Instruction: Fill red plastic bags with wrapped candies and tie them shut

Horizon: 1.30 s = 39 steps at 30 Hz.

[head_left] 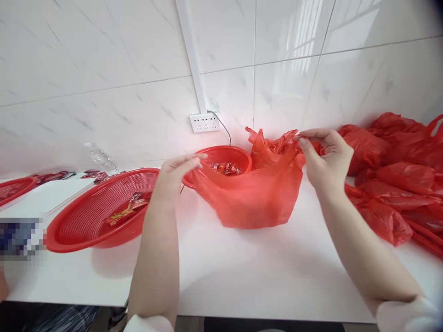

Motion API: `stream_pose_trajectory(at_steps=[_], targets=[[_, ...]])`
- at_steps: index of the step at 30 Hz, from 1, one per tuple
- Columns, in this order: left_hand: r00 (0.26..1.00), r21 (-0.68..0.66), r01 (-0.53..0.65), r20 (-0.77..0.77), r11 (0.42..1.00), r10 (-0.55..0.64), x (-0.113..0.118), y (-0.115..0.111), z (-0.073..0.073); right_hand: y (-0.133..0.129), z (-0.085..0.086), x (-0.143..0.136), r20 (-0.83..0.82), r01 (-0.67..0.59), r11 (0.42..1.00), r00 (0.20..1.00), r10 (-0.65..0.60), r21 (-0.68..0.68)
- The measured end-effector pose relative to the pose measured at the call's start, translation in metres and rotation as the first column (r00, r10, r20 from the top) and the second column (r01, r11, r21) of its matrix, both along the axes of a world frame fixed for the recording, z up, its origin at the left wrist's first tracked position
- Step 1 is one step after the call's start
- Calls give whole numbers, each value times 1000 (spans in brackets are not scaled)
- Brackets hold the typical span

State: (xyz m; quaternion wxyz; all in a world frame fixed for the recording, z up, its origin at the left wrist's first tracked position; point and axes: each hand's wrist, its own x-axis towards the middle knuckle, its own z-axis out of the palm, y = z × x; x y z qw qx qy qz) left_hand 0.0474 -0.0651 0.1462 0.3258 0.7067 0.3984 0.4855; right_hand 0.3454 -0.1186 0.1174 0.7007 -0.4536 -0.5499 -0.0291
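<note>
A thin red plastic bag (256, 198) is stretched between my two hands above the white table. My left hand (176, 173) pinches its left edge between thumb and fingers. On the other side my right hand (327, 154) grips the bag's upper right corner with the fingertips. The bag sags in the middle, and its inside cannot be seen. Behind it stands a small round red basket (249, 159) holding small wrapped packets (226, 168), partly covered by the bag and my left hand. More crumpled red plastic (263, 143) shows behind the bag, near the wall.
To the left, a large red basket (69, 230) holds several wrapped packets (126, 212). A pile of red plastic bags (398, 184) covers the right side of the white table (270, 281). A clear plastic bottle (100, 157), another red basket (15, 188) and a wall socket (205, 123) are also visible.
</note>
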Motion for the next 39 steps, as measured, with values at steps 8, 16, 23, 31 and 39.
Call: stream_pose_trajectory(at_steps=[8, 16, 23, 31, 39], targets=[[916, -34, 358, 206, 933, -344, 58, -36, 4, -10, 6, -41, 93, -264, 961, 962, 256, 83], [874, -195, 485, 68, 853, -481, 86, -37, -18, -20, 8, -45, 400, -564, 811, 715, 574, -156], [892, -347, 453, 163, 821, -423, 81, -26, -21, 4, -3, -44, 209, -521, 799, 782, 587, -300], [806, -438, 547, 506, 713, -308, 75, -6, -23, 8, 4, -17, 38, -510, 855, 856, 515, -98], [831, -291, 543, 48, 788, -554, 72, -12, -23, -18, 17, -19, 288, -646, 516, 432, 855, -562]])
